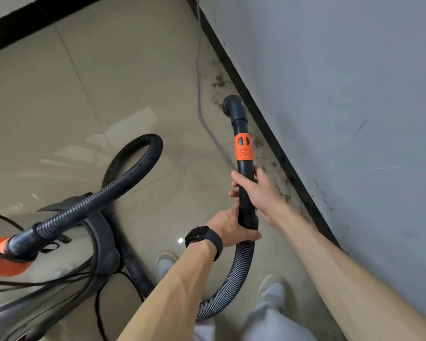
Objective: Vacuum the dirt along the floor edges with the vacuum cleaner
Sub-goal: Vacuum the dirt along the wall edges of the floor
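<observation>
Wand (244, 203) sits inside curled fingers of left hand (228, 226) and right hand (261, 190) (right higher); nozzle (233, 107) beside dirt (219, 82).

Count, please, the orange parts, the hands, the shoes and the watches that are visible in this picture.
Orange parts: 2, the collar on the pipe and the fitting on the vacuum cleaner
Hands: 2, the left hand and the right hand, both gripping the pipe
Shoes: 2, the left shoe and the right shoe
Watches: 1, the watch on the left wrist
Total: 7
</observation>
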Motion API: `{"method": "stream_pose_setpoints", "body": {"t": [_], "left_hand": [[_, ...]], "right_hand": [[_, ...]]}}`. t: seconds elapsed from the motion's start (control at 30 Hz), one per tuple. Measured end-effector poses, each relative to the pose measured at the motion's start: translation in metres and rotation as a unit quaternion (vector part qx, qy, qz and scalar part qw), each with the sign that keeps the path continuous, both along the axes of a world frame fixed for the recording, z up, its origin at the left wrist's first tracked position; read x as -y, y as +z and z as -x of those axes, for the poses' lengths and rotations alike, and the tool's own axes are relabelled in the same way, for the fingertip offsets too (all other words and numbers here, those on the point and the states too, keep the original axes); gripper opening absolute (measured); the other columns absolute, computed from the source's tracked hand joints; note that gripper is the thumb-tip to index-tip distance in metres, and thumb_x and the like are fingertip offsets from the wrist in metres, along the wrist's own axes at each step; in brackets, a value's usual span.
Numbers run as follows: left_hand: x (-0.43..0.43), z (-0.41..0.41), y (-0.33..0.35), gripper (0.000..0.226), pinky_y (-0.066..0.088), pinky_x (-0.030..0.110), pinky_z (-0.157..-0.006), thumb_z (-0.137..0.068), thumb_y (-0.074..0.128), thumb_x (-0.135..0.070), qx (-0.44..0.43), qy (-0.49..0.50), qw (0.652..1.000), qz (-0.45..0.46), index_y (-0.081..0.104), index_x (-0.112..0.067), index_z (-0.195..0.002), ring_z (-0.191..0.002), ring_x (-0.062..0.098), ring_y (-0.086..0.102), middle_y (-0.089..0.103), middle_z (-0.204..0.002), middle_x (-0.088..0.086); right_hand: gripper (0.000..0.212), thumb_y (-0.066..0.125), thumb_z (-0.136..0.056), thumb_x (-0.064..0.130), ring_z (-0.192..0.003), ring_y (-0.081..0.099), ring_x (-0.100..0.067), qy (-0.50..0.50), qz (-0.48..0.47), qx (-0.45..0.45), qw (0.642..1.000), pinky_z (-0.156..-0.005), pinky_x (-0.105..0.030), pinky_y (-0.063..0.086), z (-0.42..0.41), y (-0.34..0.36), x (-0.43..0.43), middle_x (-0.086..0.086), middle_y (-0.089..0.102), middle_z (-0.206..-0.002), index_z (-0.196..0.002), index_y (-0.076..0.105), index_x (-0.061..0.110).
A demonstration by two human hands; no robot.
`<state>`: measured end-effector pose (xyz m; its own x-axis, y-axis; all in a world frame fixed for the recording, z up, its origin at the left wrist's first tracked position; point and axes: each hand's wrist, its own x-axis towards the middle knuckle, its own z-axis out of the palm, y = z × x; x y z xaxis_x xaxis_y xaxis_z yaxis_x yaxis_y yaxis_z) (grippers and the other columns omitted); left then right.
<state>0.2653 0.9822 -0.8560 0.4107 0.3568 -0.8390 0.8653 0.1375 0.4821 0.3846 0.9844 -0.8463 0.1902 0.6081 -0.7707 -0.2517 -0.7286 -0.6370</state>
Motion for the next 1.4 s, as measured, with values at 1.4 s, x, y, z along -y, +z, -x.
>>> {"method": "stream_pose_setpoints", "body": {"t": [1.4], "left_hand": [[-0.170, 0.089, -0.246, 0.046, 0.043, 0.039, -0.099, -0.102, 0.035, -0.045, -0.107, 0.056, 0.948, -0.295, 0.063, -0.012, -0.119, -0.124, 0.032, 0.052, 0.059, -0.130, 0.011]], "right_hand": [[0.017, 0.061, -0.089, 0.029, -0.072, 0.062, -0.026, 0.168, -0.097, 0.370, 0.908, -0.059, -0.035, 0.047, 0.020, -0.213, -0.088, -0.007, 0.064, -0.084, -0.099, 0.050, 0.020]]}}
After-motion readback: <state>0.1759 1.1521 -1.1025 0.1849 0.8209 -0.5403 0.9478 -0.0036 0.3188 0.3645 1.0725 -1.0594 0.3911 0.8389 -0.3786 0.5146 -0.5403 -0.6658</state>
